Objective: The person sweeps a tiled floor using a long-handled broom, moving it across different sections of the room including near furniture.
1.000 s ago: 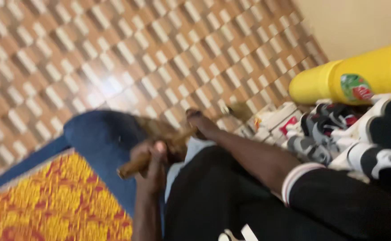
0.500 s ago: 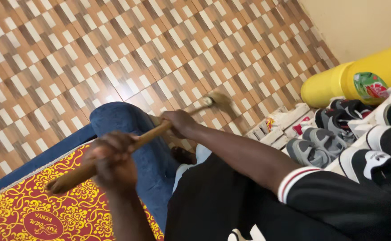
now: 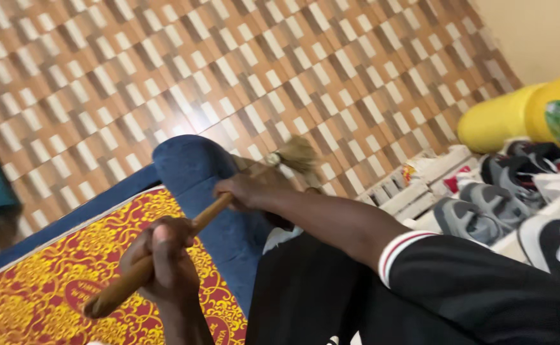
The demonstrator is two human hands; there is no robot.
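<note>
Broom (image 3: 184, 236), wooden handle, runs slantwise over the blue mattress (image 3: 190, 169): butt end low over the red-and-gold patterned cover (image 3: 50, 281), straw head (image 3: 299, 154) past the mattress corner, above the checkered tile floor (image 3: 229, 64). Straw head blurred; cannot tell if it touches the floor. Left hand (image 3: 165, 262) fingers wrapped tight around the handle near the butt end, over the patterned cover. Right hand (image 3: 245, 191) fingers closed around the handle further up, over the mattress corner, close to the straw head. Right sleeve black with white-and-red cuff (image 3: 401, 252). Beyond the mattress corner, on the far side of the right arm: row of grey, black and white sneakers (image 3: 484, 211) on the floor, yellow plastic container (image 3: 516, 115) lying behind them.
</note>
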